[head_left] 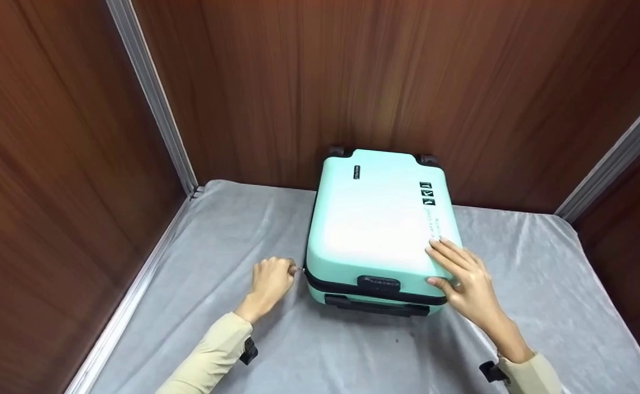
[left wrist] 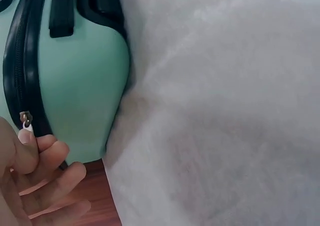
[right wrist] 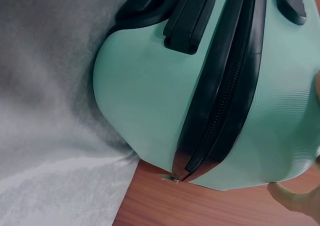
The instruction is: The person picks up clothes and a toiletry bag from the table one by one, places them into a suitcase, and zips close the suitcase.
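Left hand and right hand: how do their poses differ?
The left hand pinches a zipper pull; the right hand rests extended fingers on the suitcase. The left hand is by its near-left corner, the right hand by its near-right. Both emerge from beige sleeves.

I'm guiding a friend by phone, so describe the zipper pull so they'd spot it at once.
Start with the mint-green suitcase lying on the grey cloth, and follow its black zipper band to the near left corner. There the left hand pinches the zipper pull. It's a small pale tab on a metallic slider, unlike the broad black fittings on the suitcase's near end.
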{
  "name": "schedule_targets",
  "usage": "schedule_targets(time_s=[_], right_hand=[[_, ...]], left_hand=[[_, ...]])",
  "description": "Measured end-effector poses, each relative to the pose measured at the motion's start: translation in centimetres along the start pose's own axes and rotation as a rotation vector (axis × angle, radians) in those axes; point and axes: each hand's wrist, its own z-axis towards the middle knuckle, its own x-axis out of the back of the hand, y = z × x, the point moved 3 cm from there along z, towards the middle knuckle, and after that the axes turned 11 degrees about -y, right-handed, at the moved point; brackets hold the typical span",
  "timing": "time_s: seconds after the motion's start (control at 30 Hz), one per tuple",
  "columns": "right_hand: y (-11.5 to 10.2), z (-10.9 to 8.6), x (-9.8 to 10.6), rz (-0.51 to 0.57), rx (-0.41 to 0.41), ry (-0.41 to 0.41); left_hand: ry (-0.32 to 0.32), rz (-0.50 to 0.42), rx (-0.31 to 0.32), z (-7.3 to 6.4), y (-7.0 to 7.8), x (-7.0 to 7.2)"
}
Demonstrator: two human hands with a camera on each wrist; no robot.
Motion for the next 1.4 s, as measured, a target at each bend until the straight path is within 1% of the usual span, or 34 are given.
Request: schedule_targets(time_s=[0.1,0.2,0.37,0.47,0.67,0.83,0.93,1.1,1.2,1.27,1.4], right_hand=[[-0.1,-0.3,0.1,-0.002,0.005,0.013],[-0.1,-0.3,0.1,-0.002,0.007,0.016],[0.0,-0.2,0.2,0.003,0.011,0.023],[0.0,0.0,0.3,0.004,0.015,0.021],[0.3,0.1,0.5,0.013,-0.012,0.012],[0.3,0.1,0.5,-0.004,-0.003,0.021],[0.3,0.1,0.4,-0.007,-0.004,0.023],[0.3,0.0,0.2,-0.009,-0.006,0.035],[0.2,0.0,0.0,-0.004,-0.008,0.033],[0.1,0.0,-0.1,0.000,-0.010,0.025],[0.0,0.0,-0.2,0.010,-0.014,0.018]], left_hand=[[-0.025,-0.001,-0.041,-0.3,0.2,-0.4],[-0.025,0.011,-0.088,-0.7,0.4,-0.6],[0.006,0.052,-0.152,-1.0,1.0,-0.6],[0.033,0.056,-0.165,-1.0,1.4,-0.4],[0.062,0.025,-0.130,-0.7,2.0,0.0],[0.104,0.045,-0.116,-0.4,2.5,0.4],[0.132,0.072,-0.110,-0.3,2.5,0.6],[0.121,0.158,-0.118,-0.2,2.2,0.3],[0.106,0.184,-0.095,0.4,1.7,0.2],[0.095,0.166,-0.070,0.9,1.4,0.2],[0.069,0.095,-0.038,2.0,0.9,0.2]])
